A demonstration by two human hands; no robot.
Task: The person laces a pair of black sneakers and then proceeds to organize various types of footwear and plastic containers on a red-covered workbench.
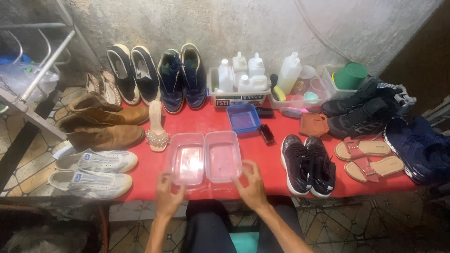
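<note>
Red-covered low table against a stained wall, shoes ranked along its edges, leaving the middle clear. Near centre: two clear plastic tubs side by side. Left hand and right hand, fingers spread, touch their near corners. Blue tub just beyond.

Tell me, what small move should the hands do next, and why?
Probably lift the two clear tubs: the left hand touches the left clear tub and the right hand the right clear tub, fingers at their near rims.
</note>
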